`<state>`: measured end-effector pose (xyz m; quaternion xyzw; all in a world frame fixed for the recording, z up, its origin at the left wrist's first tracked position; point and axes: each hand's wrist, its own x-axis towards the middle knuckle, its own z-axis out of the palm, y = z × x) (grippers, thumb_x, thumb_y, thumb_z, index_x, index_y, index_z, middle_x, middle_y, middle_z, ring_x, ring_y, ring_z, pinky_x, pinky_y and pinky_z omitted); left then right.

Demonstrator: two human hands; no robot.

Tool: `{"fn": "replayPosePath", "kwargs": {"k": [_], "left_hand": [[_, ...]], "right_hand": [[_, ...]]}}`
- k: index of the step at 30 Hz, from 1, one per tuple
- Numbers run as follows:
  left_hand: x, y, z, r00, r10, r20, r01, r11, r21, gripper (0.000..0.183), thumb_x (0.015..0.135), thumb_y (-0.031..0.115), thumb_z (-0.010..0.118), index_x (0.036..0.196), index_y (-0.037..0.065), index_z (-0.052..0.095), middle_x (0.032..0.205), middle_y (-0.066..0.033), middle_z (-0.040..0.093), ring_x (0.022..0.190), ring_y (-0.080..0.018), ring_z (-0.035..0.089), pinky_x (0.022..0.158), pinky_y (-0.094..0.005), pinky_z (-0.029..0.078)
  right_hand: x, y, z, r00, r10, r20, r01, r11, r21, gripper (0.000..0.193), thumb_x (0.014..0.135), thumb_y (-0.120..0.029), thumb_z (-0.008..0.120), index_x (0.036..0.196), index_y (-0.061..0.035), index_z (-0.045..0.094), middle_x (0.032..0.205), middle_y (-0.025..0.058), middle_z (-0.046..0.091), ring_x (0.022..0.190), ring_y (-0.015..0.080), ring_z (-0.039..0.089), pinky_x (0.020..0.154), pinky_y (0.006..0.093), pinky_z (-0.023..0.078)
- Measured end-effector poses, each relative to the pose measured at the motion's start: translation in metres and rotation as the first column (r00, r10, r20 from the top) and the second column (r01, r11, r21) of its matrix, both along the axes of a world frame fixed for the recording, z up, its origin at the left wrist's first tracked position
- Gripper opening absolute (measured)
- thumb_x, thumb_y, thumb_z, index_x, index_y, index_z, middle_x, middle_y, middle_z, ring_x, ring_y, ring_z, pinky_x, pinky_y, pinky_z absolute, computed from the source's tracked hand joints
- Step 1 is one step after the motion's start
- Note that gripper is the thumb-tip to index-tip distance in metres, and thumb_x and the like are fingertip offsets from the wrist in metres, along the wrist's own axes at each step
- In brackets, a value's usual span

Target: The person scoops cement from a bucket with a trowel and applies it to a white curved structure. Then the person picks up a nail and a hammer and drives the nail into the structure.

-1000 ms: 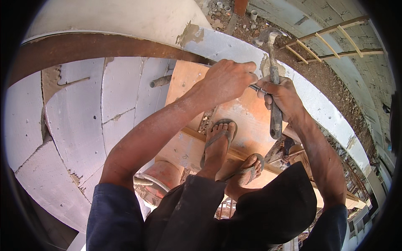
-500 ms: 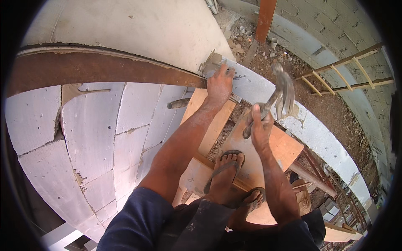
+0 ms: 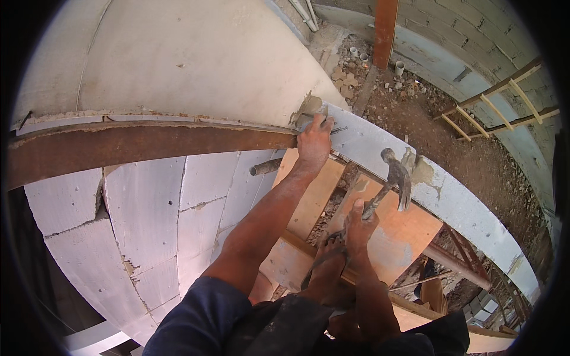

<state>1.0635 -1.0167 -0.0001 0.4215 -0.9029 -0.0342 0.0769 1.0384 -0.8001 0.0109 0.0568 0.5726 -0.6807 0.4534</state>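
Observation:
My right hand point(image 3: 361, 228) grips a claw hammer point(image 3: 399, 178) by its handle, and the metal head points away from me over the plywood. Past the end of the rusty brown steel beam point(image 3: 148, 142), my left hand point(image 3: 314, 142) rests at the top of the pale block wall point(image 3: 371, 139), fingers bent down. What those fingers pinch is hidden. Just right of them, a few nails point(image 3: 339, 129) lie on the block's top. A rough patch of grey mortar point(image 3: 310, 107) sits behind the fingertips.
Below me are plywood boards point(image 3: 386, 237), with my sandalled foot point(image 3: 326, 261) on them. A pipe stub point(image 3: 266, 166) juts out by the white block wall point(image 3: 142, 202). Rubble ground point(image 3: 451, 160) lies beyond the wall, with a wooden ladder point(image 3: 493, 113) at right.
My right hand and the hammer have come down, toward me, and the hammer is no longer blurred. My left hand stays at the beam end while the whole view has shifted slightly.

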Motion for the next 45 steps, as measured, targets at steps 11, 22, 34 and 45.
{"fn": "replayPosePath", "kwargs": {"k": [11, 22, 34, 45], "left_hand": [[0.011, 0.001, 0.0, 0.993, -0.114, -0.024, 0.114, 0.993, -0.007, 0.038, 0.075, 0.002, 0.061, 0.112, 0.011, 0.066, 0.106, -0.0076, 0.055, 0.084, -0.0282, 0.065, 0.065, -0.0417, 0.055], [-0.002, -0.004, 0.003, 0.999, -0.017, 0.032, 0.016, 0.999, 0.042, 0.041, 0.071, -0.005, 0.062, 0.108, 0.011, 0.069, 0.105, -0.008, 0.061, 0.083, -0.0306, 0.067, 0.071, -0.0399, 0.056], [-0.004, -0.006, 0.006, 0.999, 0.013, -0.045, -0.008, 0.995, 0.098, 0.041, 0.07, -0.007, 0.058, 0.106, 0.01, 0.07, 0.103, -0.0099, 0.064, 0.089, -0.0325, 0.065, 0.075, -0.0424, 0.054], [0.0, -0.011, 0.006, 0.998, -0.011, -0.057, 0.016, 0.996, 0.088, 0.031, 0.077, 0.0, 0.056, 0.102, 0.011, 0.071, 0.099, -0.0083, 0.061, 0.084, -0.0319, 0.066, 0.074, -0.0434, 0.054]], "right_hand": [[0.008, -0.032, 0.013, 0.982, 0.136, 0.132, -0.12, 0.986, -0.118, 0.034, 0.099, -0.041, 0.052, 0.088, -0.0105, 0.045, 0.06, -0.0044, 0.038, 0.045, 0.006, 0.035, 0.038, 0.0236, 0.033], [0.024, -0.063, -0.003, 0.983, -0.037, 0.181, 0.051, 0.996, -0.076, 0.055, 0.098, -0.061, 0.037, 0.083, -0.0084, 0.046, 0.056, 0.0013, 0.041, 0.04, 0.0136, 0.042, 0.037, 0.0275, 0.037], [0.032, -0.085, 0.003, 0.877, -0.092, 0.472, 0.124, 0.992, -0.036, 0.06, 0.095, -0.068, 0.033, 0.082, -0.0098, 0.044, 0.056, 0.0027, 0.042, 0.039, 0.0171, 0.041, 0.037, 0.0326, 0.038], [0.031, -0.094, 0.021, 0.791, -0.1, 0.603, 0.127, 0.992, -0.002, 0.059, 0.096, -0.066, 0.035, 0.081, -0.0098, 0.043, 0.055, 0.0023, 0.041, 0.038, 0.0164, 0.039, 0.036, 0.031, 0.036]]}}
